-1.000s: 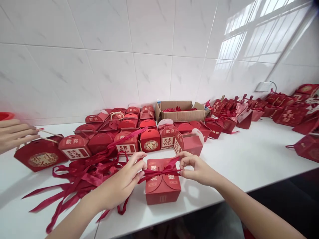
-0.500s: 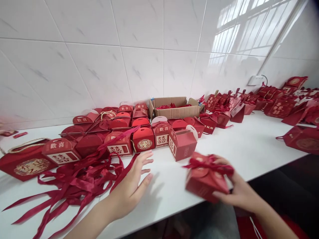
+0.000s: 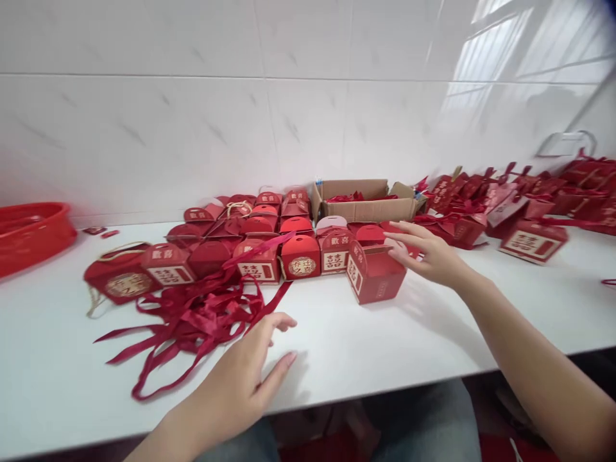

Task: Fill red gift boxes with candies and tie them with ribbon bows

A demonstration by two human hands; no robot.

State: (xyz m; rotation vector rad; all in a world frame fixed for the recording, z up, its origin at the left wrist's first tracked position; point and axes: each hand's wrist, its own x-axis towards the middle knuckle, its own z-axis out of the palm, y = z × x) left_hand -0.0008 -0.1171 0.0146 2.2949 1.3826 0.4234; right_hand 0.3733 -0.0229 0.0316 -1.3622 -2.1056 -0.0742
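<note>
A red gift box (image 3: 382, 276) with a white label on one side stands in front of the rows of boxes, its top flaps partly raised. My right hand (image 3: 428, 253) is at its upper right edge, fingers stretched out. Whether the fingertips touch the box I cannot tell. My left hand (image 3: 250, 369) hovers over the front of the table, fingers apart and nothing in them. Just beyond it lies a tangled heap of dark red ribbons (image 3: 202, 314).
Rows of red gift boxes (image 3: 301, 256) stand along the tiled wall. Behind them is an open cardboard carton (image 3: 368, 210) with red items inside. A red plastic basin (image 3: 36, 237) sits at far left. Another labelled box (image 3: 534, 242) is at the right on the white table (image 3: 337, 346).
My right hand has let go of the ribbon-tied box and moved up to the box in front of the rows. The view has turned left, bringing the red basin in. My left hand stays open.
</note>
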